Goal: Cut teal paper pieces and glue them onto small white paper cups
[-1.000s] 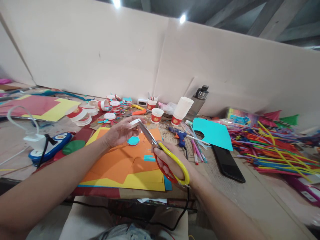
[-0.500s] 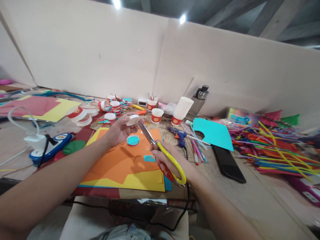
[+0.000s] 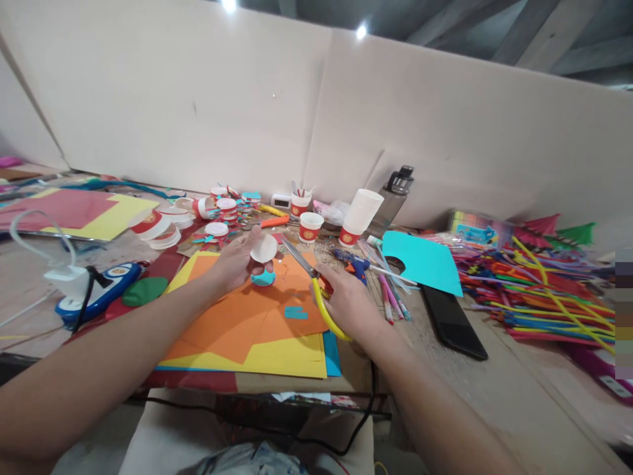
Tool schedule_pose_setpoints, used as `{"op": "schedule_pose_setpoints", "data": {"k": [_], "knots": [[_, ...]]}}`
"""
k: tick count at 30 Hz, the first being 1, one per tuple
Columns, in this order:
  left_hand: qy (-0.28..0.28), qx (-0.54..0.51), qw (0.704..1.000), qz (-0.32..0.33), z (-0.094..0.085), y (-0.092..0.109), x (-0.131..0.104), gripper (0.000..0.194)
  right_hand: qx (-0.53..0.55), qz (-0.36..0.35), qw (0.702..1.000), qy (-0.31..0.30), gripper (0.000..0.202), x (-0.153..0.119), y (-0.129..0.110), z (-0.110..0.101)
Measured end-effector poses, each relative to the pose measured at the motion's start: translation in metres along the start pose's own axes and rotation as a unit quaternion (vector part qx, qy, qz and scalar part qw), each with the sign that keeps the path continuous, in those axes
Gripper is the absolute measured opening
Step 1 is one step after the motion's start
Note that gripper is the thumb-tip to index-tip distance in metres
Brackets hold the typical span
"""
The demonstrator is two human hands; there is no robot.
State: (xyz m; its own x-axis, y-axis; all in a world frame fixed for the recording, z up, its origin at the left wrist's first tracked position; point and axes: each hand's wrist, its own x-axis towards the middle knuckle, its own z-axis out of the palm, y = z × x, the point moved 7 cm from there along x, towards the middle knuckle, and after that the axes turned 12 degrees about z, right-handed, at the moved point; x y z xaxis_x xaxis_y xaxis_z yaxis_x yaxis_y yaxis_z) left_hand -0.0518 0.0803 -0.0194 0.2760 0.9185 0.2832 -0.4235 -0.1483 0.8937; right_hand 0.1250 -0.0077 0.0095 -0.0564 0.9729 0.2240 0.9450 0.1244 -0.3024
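My left hand (image 3: 235, 264) pinches the cut-off bottom of a paper cup (image 3: 264, 248), its white round face turned towards me. Gripped in my right hand (image 3: 350, 297) are scissors with yellow and red handles (image 3: 324, 310). Their blades look closed and point up and left, the tips a little right of the cup bottom and apart from it. Below my left hand, a turquoise-topped disc (image 3: 264, 278) lies on orange paper (image 3: 222, 316), partly covered by my fingers. Small turquoise paper strips (image 3: 295, 313) lie to its right.
Cut cup pieces (image 3: 226, 210) cluster at the back left. Paper cups (image 3: 310, 228), a bottle (image 3: 393, 201) and a glue gun (image 3: 359, 265) stand or lie behind. On the right are turquoise paper (image 3: 425, 260), a black phone (image 3: 452, 323) and colourful pipe cleaners (image 3: 548, 290). A power strip (image 3: 99, 293) sits left.
The cup bottom has tilted so its round face shows, and it sits slightly lower. The scissors have drawn away from it, and my right hand has turned over the handles.
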Motion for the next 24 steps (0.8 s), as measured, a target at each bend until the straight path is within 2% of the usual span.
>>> {"op": "schedule_pose_setpoints", "data": {"k": [3, 7, 14, 20, 24], "knots": [[-0.006, 0.008, 1.000, 0.017, 0.0004, 0.0019, 0.0007, 0.054, -0.018, 0.007, 1.000, -0.020, 0.025, -0.0014, -0.0039, -0.0001], [0.016, 0.029, 0.999, 0.034, -0.0026, 0.0060, 0.0008, 0.053, -0.039, 0.019, 0.998, -0.042, 0.029, -0.0014, -0.0059, 0.0022], [0.033, 0.064, 0.996, 0.054, -0.0061, 0.0080, 0.0004, 0.052, -0.084, 0.019, 0.996, -0.025, 0.031, -0.0025, -0.0053, 0.0051], [0.006, 0.089, 0.993, 0.079, -0.0035, 0.0091, 0.0008, 0.050, -0.010, 0.002, 0.999, -0.033, 0.025, -0.0017, -0.0044, 0.0053], [0.006, 0.114, 0.991, 0.066, -0.0037, 0.0088, 0.0003, 0.044, 0.051, -0.018, 0.998, -0.042, 0.021, 0.0006, -0.0052, 0.0059]]}}
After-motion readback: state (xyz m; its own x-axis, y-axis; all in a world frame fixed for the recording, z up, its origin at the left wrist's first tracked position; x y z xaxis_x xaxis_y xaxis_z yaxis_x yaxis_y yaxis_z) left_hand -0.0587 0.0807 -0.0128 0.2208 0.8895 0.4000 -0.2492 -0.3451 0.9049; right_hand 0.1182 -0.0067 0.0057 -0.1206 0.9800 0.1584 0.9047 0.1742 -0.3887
